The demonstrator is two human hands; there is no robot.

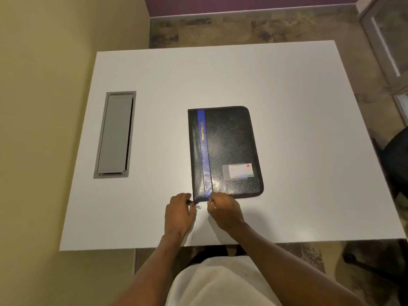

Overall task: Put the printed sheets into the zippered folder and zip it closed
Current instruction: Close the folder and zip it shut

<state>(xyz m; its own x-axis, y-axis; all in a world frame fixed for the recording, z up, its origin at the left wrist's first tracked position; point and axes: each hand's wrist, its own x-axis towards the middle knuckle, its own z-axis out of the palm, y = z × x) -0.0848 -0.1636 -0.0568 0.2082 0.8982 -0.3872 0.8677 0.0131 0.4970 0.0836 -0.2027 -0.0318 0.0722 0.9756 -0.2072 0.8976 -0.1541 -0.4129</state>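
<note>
Filling most of the view is one white worktop [287, 107], rectangular and bare apart from a single grey hatch [115, 134] sunk into it near the left edge, its long side running parallel to that edge. The room around it shows an olive-yellow wall on the left, a mottled brown-grey floor beyond the far edge, a strip of purple wall at the top, and part of one dark chair [395, 160] off the right edge. One zippered folder [229, 146] lies flat and closed on the worktop, near the middle and toward the near edge, black with one blue stripe [204, 151] down its left side bearing the yellow word PORTFOLIO, and one small label [238, 171] near its near right corner. No loose sheets are visible. Two bare hands meet at the folder's near left corner. The left hand [179, 212] is curled, its fingertips pinching the zip pull [196, 205], which sticks out just past that corner. The right hand [223, 208] is curled over the folder's near edge just beside the stripe, pressing or gripping it; which one I cannot tell. A white garment shows at the bottom.
</note>
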